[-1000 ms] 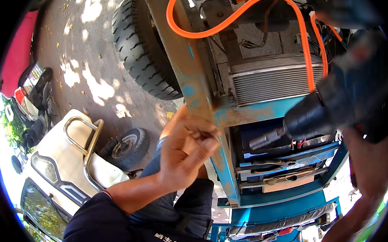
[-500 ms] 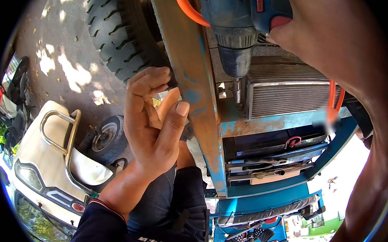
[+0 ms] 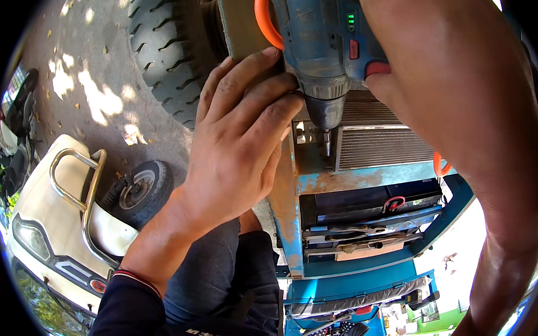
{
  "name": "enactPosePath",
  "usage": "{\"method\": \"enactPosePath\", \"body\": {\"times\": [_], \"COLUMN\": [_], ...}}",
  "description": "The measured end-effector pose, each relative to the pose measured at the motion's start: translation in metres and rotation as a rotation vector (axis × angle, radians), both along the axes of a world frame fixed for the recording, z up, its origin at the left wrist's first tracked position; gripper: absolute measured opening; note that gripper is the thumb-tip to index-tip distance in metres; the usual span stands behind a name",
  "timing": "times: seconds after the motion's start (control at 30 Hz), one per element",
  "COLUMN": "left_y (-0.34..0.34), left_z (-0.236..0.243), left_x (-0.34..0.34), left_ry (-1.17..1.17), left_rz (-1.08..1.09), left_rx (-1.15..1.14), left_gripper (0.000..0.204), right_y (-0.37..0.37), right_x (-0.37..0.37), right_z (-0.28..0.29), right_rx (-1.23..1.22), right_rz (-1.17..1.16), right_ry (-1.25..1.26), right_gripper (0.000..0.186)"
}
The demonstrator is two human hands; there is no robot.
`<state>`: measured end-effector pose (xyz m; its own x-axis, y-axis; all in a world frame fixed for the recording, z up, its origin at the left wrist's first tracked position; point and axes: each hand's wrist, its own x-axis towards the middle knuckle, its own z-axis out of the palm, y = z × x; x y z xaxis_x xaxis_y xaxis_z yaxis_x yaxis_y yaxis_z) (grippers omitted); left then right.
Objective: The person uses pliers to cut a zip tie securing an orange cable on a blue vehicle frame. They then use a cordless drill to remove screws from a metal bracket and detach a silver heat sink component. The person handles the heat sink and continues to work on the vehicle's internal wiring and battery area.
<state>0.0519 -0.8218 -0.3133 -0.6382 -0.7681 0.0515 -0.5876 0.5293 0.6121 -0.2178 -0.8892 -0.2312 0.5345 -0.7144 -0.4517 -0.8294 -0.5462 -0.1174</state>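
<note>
My right hand (image 3: 414,84) holds a blue-black cordless drill (image 3: 310,38) pointing down, its thumb by a red trigger and a green battery light lit. The drill's socket bit (image 3: 326,143) reaches down beside a finned radiator (image 3: 378,143), near a rusty blue crossmember (image 3: 365,175). My left hand (image 3: 234,136), back upward, has its fingers bent over the rusty side rail (image 3: 285,205), fingertips beside the drill body; its thumb is mostly hidden. An orange hose (image 3: 263,14) loops behind the drill.
A large tyre (image 3: 160,55) lies outside the rail at upper left. A cream vehicle with a chrome bar (image 3: 57,195) and small wheel stands at lower left. Below are blue framework with shelves (image 3: 368,238) holding tools, and a blue padded part (image 3: 341,291). My legs show at bottom centre.
The drill has swung from the right to point down beside the radiator, then shifted slightly. My left hand has risen and turned back upward, its fingers now over the rail.
</note>
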Motion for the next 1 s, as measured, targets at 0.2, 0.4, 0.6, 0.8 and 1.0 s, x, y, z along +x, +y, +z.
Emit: {"method": "enactPosePath", "body": {"times": [0.2,0.4,0.6,0.8,1.0], "left_y": [-0.038,-0.074,-0.071,-0.068,-0.065], "left_z": [-0.004,-0.009,-0.009,-0.010,-0.011], "left_x": [-0.006,0.004,0.000,-0.005,-0.005], "left_ry": [-0.060,-0.001,0.331,0.256,0.299], "left_rz": [-0.106,-0.035,0.206,0.100,0.143], "left_rx": [-0.182,-0.198,0.084,-0.123,-0.073], "left_gripper": [0.020,0.017,0.021,0.035,0.046], "right_y": [0.021,0.017,0.007,0.007,0.002], "right_x": [-0.001,0.011,0.014,0.020,0.021], "right_z": [0.015,0.001,-0.005,-0.011,-0.009], "right_rx": [-0.028,-0.062,-0.085,-0.095,-0.102], "right_rz": [0.002,0.051,0.078,0.115,0.130], "right_ry": [0.053,0.015,0.063,0.081,0.096], "right_gripper": [0.081,0.080,0.079,0.078,0.077]}}
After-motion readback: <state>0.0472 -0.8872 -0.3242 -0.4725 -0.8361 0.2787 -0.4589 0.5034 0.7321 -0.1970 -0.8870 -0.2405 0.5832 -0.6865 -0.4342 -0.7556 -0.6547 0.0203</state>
